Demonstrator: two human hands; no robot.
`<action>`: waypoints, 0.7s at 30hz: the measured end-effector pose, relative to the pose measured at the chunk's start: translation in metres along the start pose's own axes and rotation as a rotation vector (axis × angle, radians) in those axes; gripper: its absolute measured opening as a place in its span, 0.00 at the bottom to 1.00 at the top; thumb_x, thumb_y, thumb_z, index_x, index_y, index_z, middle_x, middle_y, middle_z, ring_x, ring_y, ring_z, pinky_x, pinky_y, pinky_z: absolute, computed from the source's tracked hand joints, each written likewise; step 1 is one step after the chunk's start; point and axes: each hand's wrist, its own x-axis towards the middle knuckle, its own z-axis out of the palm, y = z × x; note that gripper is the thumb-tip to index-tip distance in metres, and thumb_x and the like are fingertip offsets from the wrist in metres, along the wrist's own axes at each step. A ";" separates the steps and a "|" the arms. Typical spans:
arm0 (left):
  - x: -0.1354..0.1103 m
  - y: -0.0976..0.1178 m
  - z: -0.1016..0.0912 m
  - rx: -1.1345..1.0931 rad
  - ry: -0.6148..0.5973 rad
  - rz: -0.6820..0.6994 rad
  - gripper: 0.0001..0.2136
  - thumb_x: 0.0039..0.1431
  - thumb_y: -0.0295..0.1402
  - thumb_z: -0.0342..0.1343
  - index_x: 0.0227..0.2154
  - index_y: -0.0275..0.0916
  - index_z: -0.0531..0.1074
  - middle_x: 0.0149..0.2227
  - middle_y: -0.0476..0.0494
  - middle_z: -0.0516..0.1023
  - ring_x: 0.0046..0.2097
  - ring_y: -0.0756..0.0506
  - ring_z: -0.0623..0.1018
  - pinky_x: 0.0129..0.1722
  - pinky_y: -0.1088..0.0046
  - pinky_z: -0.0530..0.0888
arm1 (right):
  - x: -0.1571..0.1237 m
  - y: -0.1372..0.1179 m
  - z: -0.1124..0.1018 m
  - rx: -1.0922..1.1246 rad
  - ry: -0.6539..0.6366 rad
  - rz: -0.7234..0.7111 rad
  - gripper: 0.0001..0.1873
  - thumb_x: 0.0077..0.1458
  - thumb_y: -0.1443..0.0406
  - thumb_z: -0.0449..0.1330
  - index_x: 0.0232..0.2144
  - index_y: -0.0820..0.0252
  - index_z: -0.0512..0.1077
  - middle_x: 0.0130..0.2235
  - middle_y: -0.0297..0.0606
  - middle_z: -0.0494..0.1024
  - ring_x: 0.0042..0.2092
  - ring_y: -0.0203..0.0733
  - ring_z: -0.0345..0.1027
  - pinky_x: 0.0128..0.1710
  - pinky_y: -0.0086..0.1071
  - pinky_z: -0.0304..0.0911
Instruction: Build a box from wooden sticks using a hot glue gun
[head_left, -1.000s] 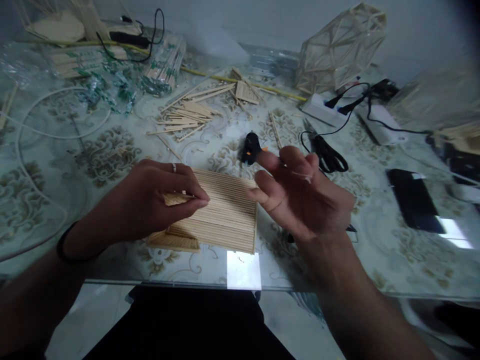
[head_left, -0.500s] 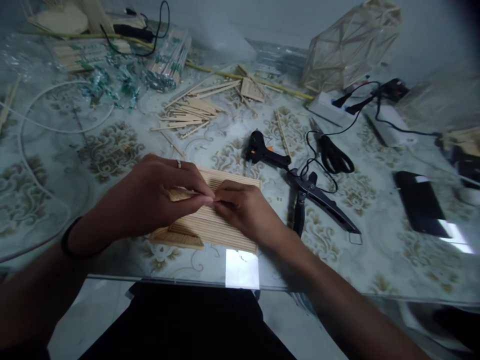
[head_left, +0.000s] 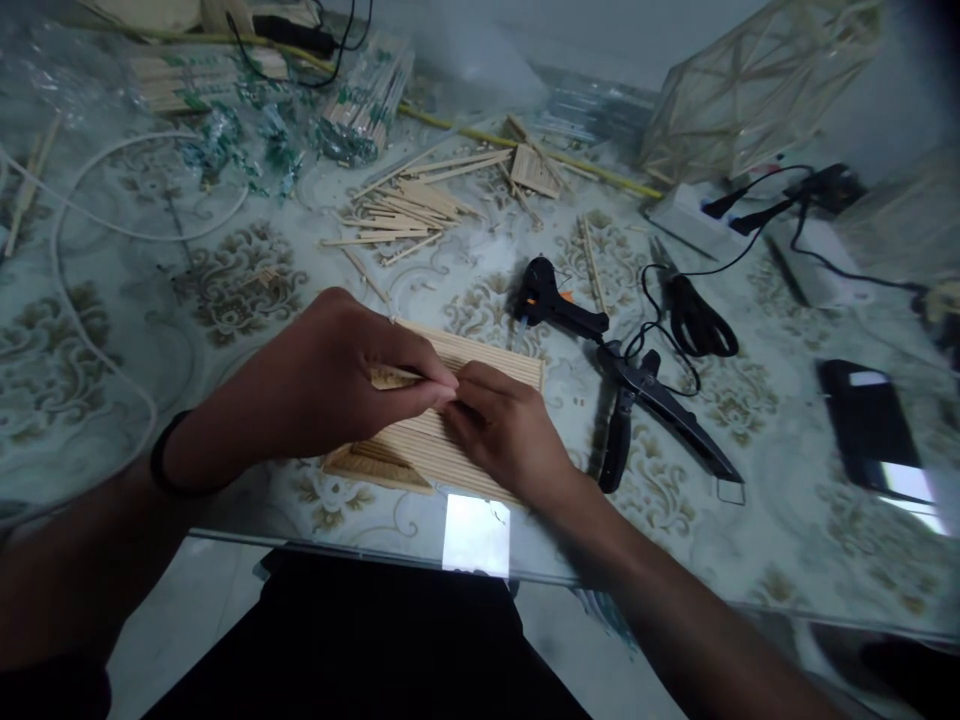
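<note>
A flat panel of wooden sticks (head_left: pixel 495 365) lies on the glass table (head_left: pixel 225 300) in front of me. My left hand (head_left: pixel 330 385) pinches a small stick piece (head_left: pixel 390 378) held over the panel. Fingers of my right hand (head_left: pixel 502 430) are closed and pressed against the same piece, meeting the left fingertips. A smaller triangular stick piece (head_left: pixel 371 465) pokes out beneath the panel's near left corner.
A black glue gun (head_left: pixel 551 300), black pliers (head_left: pixel 652 405) and scissors (head_left: pixel 694 315) lie to the right. Loose sticks (head_left: pixel 405 215) are piled behind. A stick-frame lantern (head_left: pixel 750 95), power strip (head_left: pixel 686 215), cables and a phone (head_left: pixel 870 430) sit at right.
My right hand came down from being raised open above the table and closed onto the stick piece held by my left hand. The view shifted slightly.
</note>
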 end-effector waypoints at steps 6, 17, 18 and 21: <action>-0.001 -0.002 -0.001 0.006 -0.015 -0.024 0.08 0.65 0.34 0.65 0.35 0.43 0.90 0.32 0.50 0.90 0.28 0.48 0.83 0.31 0.73 0.73 | -0.001 -0.001 0.001 0.006 0.008 0.008 0.10 0.70 0.71 0.59 0.37 0.56 0.79 0.39 0.41 0.82 0.38 0.43 0.76 0.39 0.36 0.71; 0.000 -0.003 0.000 -0.036 -0.007 -0.002 0.06 0.64 0.33 0.66 0.35 0.45 0.90 0.35 0.52 0.91 0.32 0.48 0.88 0.34 0.75 0.75 | -0.006 -0.013 0.009 -0.033 0.082 0.074 0.06 0.69 0.67 0.65 0.36 0.55 0.76 0.35 0.38 0.78 0.33 0.42 0.72 0.34 0.35 0.70; 0.000 -0.003 0.000 -0.038 -0.001 0.003 0.07 0.64 0.32 0.67 0.34 0.45 0.90 0.35 0.52 0.91 0.32 0.48 0.87 0.34 0.75 0.75 | -0.006 -0.014 0.009 -0.041 0.083 0.077 0.07 0.69 0.67 0.64 0.36 0.55 0.76 0.35 0.37 0.77 0.33 0.41 0.72 0.34 0.35 0.69; 0.000 -0.003 0.001 -0.041 0.003 0.008 0.07 0.64 0.32 0.67 0.34 0.45 0.90 0.34 0.51 0.91 0.31 0.48 0.87 0.32 0.74 0.75 | -0.006 -0.015 0.011 -0.055 0.078 0.078 0.08 0.70 0.68 0.63 0.35 0.56 0.74 0.35 0.38 0.77 0.33 0.41 0.71 0.34 0.35 0.69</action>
